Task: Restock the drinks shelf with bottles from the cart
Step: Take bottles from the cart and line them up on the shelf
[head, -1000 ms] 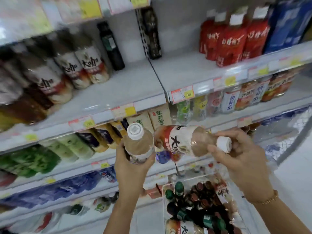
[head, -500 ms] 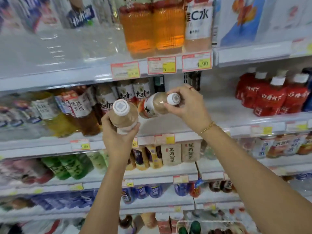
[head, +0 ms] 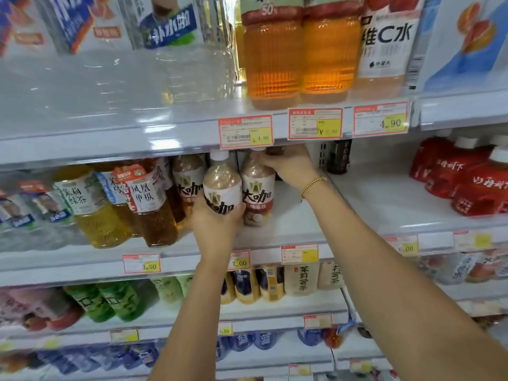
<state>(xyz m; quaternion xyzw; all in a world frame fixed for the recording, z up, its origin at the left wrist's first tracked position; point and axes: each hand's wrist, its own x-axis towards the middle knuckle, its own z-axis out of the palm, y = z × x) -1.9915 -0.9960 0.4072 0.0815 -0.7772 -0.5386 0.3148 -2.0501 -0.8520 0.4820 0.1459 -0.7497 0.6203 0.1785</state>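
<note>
Moved since: both milk-tea bottles have gone from mid-air in front of me into the gap on the shelf. The right one lay sideways half a second ago and is now upright.
left bottle (head: 222, 185): upright, its side touching the right bottle. My palm hides the base, so I cannot tell if it is down yet.
right bottle (head: 258, 188): standing on the middle shelf (head: 302, 232), slightly further in.
left grip (head: 217, 226): fingers wrapped round the left bottle's lower body.
right grip (head: 286, 166): fingers closed over the right bottle's cap and neck.
risk, top: both caps sit just under the upper shelf rail (head: 165, 144), so any lift would likely knock them against it.
risk, sides: pushing the left bottle in could shove the right bottle or the same-label bottle (head: 188, 174) behind it.
risk, front: let go too near the lip, it may tip off.
count: two bottles in grip; at least one same-label bottle behind; at least three red bottles (head: 467, 182) well to the right; three price tags (head: 314, 123) above.
</note>
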